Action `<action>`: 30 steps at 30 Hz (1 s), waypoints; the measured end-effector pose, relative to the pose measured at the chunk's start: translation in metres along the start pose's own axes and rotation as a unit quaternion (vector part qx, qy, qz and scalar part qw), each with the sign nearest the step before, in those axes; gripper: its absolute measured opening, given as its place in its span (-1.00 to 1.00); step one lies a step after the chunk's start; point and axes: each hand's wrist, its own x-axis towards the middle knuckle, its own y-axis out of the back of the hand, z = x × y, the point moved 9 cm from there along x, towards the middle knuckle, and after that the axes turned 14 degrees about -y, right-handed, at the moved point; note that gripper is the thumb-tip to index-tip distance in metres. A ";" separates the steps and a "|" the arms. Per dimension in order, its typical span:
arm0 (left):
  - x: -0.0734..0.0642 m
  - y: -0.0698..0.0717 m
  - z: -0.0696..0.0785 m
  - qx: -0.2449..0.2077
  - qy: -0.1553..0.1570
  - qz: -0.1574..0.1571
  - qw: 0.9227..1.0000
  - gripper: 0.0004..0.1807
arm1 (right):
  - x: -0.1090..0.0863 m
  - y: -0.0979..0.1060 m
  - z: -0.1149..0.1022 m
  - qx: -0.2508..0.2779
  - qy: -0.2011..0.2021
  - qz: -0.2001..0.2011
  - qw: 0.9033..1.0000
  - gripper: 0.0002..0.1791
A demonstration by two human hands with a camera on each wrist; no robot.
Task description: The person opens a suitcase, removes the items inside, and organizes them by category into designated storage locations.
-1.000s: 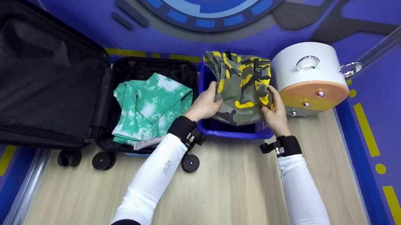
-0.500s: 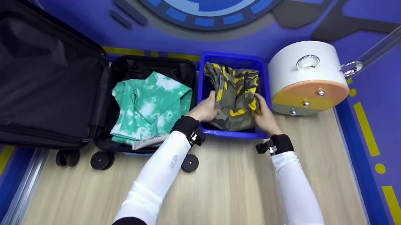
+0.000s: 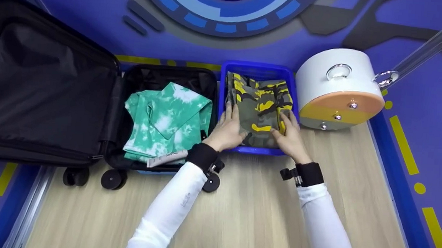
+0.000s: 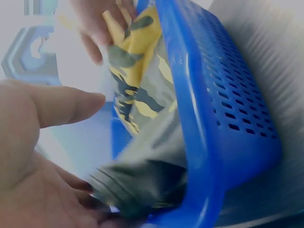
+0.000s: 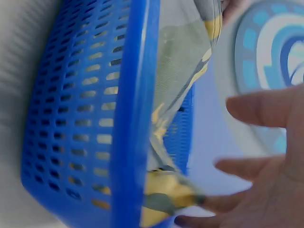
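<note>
A folded camouflage garment point(image 3: 256, 112), grey-green with yellow and black patches, lies inside the blue plastic basket point(image 3: 257, 150). At the garment's left edge is my left hand point(image 3: 226, 132), its fingers extended and thumb apart. My right hand point(image 3: 290, 139) is at the right edge, fingers spread over the cloth. In the left wrist view, the left fingertips reach down at the garment's fold by the basket wall point(image 4: 237, 109). The right wrist view has the right thumb point(image 5: 256, 108) well away from the cloth, with the lower fingertips at a yellow corner.
Left of the basket stands an open black suitcase point(image 3: 50, 86). Inside are a green tie-dye garment point(image 3: 167, 120) and a pale tube point(image 3: 167, 158). A white rounded cabinet point(image 3: 336, 62) with coloured drawers is close on the right. A wall point(image 3: 195, 47) runs behind.
The camouflage garment has come down from above the basket rim to lie inside it. Both hands went down with it, and their fingers have since loosened and straightened.
</note>
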 end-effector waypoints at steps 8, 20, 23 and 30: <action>-0.006 -0.015 0.009 0.090 0.030 -0.049 0.994 -0.10 | -0.005 -0.017 0.004 -0.126 0.008 -0.054 0.991 -0.16; 0.015 -0.028 0.000 0.081 0.032 -0.150 0.985 -0.57 | 0.010 -0.033 0.021 -0.116 -0.032 -0.173 0.978 -0.23; 0.016 -0.034 -0.004 0.084 0.026 -0.172 0.981 -0.59 | 0.014 -0.033 0.025 -0.100 -0.035 -0.180 0.978 -0.25; 0.012 -0.038 -0.008 0.067 0.020 -0.176 0.982 -0.40 | 0.015 -0.035 0.023 -0.097 -0.024 -0.175 0.980 -0.24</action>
